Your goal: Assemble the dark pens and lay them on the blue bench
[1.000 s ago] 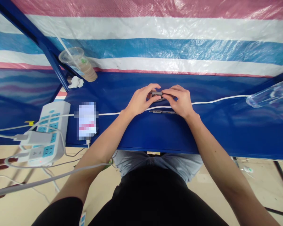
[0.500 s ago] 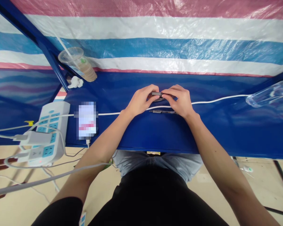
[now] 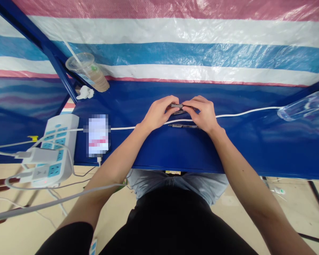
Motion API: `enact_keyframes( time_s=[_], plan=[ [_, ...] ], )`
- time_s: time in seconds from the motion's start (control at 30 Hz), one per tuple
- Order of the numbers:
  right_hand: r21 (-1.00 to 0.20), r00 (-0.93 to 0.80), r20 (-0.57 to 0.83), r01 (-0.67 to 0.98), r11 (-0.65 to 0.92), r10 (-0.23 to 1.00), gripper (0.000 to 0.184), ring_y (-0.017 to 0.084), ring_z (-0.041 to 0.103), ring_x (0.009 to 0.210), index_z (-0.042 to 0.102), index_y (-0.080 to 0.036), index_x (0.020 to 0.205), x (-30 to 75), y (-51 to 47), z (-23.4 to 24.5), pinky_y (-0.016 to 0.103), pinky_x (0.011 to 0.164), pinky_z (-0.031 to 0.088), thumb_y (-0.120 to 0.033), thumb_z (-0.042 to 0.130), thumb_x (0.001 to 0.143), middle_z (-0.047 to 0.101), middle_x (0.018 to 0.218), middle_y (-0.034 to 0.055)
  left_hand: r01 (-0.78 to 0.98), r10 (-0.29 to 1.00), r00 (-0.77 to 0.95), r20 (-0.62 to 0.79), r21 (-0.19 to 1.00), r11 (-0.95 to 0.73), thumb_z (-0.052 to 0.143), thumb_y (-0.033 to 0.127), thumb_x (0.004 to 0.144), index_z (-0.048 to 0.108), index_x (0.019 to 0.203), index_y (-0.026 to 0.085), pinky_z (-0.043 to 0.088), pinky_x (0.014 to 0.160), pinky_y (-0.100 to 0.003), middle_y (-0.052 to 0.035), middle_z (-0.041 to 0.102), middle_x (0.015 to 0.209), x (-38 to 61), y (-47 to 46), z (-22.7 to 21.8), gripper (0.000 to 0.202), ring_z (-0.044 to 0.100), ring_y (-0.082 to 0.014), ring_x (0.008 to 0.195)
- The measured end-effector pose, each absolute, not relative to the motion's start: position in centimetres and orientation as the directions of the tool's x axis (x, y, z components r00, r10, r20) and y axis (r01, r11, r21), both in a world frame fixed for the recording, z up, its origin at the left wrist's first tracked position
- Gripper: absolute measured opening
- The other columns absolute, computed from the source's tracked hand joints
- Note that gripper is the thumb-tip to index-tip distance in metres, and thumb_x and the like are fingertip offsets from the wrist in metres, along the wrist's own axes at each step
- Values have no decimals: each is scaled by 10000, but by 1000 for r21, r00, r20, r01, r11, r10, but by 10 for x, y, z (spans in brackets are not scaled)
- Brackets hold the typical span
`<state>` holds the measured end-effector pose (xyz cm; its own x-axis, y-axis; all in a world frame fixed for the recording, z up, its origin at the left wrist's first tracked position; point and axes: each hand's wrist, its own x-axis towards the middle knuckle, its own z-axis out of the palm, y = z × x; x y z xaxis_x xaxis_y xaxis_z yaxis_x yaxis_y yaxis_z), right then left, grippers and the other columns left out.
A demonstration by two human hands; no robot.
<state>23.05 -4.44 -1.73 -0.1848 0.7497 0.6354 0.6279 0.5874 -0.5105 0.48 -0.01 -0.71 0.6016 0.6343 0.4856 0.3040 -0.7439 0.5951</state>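
Note:
My left hand (image 3: 161,112) pinches the grey end of a slim pen (image 3: 176,106) between thumb and fingers. From the other side, the fingertips of my right hand (image 3: 201,110) close on its dark end, so it lies level between both hands. Just below it, a second slim grey and dark piece (image 3: 179,112) shows on the table, partly hidden by my fingers. Another pen (image 3: 183,126) lies flat in front of my right hand, its far end under that hand. A white cable (image 3: 241,113) runs beneath both wrists.
The blue table (image 3: 172,152) carries a phone (image 3: 98,136), a white power strip (image 3: 62,124) with plugs, crumpled tissue (image 3: 85,92) and a tilted plastic drink cup (image 3: 97,79) at left. A clear bottle (image 3: 303,105) lies at right. Striped sheeting (image 3: 191,32) hangs behind.

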Motion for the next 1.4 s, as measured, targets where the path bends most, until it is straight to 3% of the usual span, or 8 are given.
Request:
enact_keyframes(
  time_s=[0.27, 0.4, 0.57, 0.77, 0.93, 1.23, 1.4],
  plan=[
    [-499, -182, 650, 631, 594, 738, 189, 248, 673, 833, 821, -261, 1012, 230, -44, -18, 426, 802, 567, -350, 656, 1032, 785, 920, 57, 309, 657, 583, 478, 617, -723, 600, 563, 1055, 628, 1183, 232, 526, 802, -302, -56, 712, 1070, 5, 0, -8, 356, 671, -187, 881],
    [-502, -189, 648, 622, 601, 738, 190, 250, 672, 843, 818, -259, 1012, 230, -44, -18, 427, 812, 563, -354, 656, 1035, 784, 922, 60, 311, 652, 594, 472, 612, -727, 543, 534, 1090, 641, 1076, 225, 515, 802, -298, -44, 709, 1001, 5, 0, -8, 324, 659, -177, 858],
    [-505, -186, 655, 614, 607, 732, 190, 251, 671, 840, 820, -262, 1020, 231, -44, -18, 428, 807, 557, -355, 655, 1037, 785, 926, 61, 304, 657, 578, 483, 620, -724, 582, 581, 1061, 642, 1130, 224, 528, 807, -302, -58, 721, 1058, 5, 0, -6, 368, 672, -184, 885],
    [-495, -195, 672, 600, 629, 714, 179, 245, 661, 816, 822, -258, 1009, 230, -44, -18, 422, 796, 560, -339, 664, 1030, 781, 909, 57, 311, 646, 573, 504, 596, -740, 555, 547, 1084, 672, 1032, 212, 512, 792, -300, -48, 723, 967, 5, 0, -5, 359, 658, -171, 834],
    [-503, -188, 652, 618, 605, 734, 194, 248, 671, 843, 820, -264, 1017, 231, -44, -18, 422, 802, 566, -353, 650, 1039, 785, 927, 58, 277, 640, 563, 523, 609, -743, 641, 549, 1040, 672, 1163, 223, 528, 809, -291, -53, 733, 1060, 5, 0, -8, 350, 675, -171, 870],
    [-495, -203, 637, 632, 596, 744, 212, 248, 672, 835, 822, -267, 1001, 230, -44, -19, 434, 812, 574, -379, 646, 1039, 784, 919, 55, 363, 664, 595, 453, 586, -724, 545, 521, 1091, 710, 1052, 216, 511, 822, -312, -46, 758, 989, 5, 0, -5, 349, 679, -186, 861],
    [-506, -190, 642, 623, 597, 743, 212, 246, 670, 836, 819, -261, 1005, 231, -44, -18, 426, 802, 569, -371, 642, 1043, 782, 917, 60, 321, 664, 587, 464, 620, -716, 636, 551, 1040, 664, 1214, 236, 529, 811, -300, -47, 748, 1057, 5, -1, -6, 361, 679, -175, 847]
  ],
)
